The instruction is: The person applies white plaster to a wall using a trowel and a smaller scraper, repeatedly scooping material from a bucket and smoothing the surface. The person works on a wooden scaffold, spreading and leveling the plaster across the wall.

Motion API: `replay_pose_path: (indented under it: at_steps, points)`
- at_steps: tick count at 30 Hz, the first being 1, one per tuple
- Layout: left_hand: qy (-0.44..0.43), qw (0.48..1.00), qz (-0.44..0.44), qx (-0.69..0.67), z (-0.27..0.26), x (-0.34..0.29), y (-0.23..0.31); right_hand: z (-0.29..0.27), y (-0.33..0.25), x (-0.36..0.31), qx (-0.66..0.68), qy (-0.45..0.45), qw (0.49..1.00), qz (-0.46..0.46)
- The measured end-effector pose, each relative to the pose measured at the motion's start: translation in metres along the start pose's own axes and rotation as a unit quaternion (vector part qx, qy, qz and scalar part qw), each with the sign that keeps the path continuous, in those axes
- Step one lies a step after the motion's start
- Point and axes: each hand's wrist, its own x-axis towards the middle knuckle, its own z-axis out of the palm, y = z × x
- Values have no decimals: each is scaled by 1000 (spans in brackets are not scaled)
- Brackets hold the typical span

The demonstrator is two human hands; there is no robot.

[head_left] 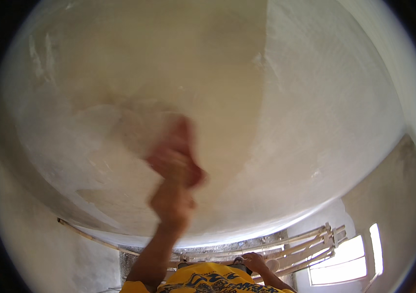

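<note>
- We see the red tool [177, 149] near the middle of the view, in front of the broad plastered surface [320, 102]; blur smears its edges, so we cannot make out its exact kind or whether it touches the plaster.
- Its longest clear edge slants from a narrow upper end down toward the right, and we read its long axis along that slant; another corner juts left.
- We find the left hand [171, 202] closed around the tool's lower part, the individual fingers lost in blur.
- A faint brownish smear spreads left of the tool, and we cannot tell what it is.
- We see the right hand [253, 261] low in the view, beside a small dark grey object [239, 262]; its fingers are too small to read, so we cannot tell whether it grips anything.
- The yellow shirt [213, 278] is cut off by the lower edge.
- Behind it we see pale poles [298, 252], partly hidden, and a glaring window [340, 266].
</note>
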Motion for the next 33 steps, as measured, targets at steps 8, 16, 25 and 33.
replay_pose_path:
  at_steps: [8, 16, 25, 33]
  points:
    - [-382, 913, -84, -113, 23, -138, 72, -3, 37, -34, -19, 112, 991, -66]
    - [-629, 741, -237, 5, -19, -230, -29, 45, 71, -97, 201, 218, 924, 242]
    - [-664, 664, -342, 31, -18, -295, -54, 106, 113, -173, 287, 157, 812, 483]
    - [-666, 659, -344, 62, 86, -285, -26, 72, 171, -150, 326, 134, 788, 504]
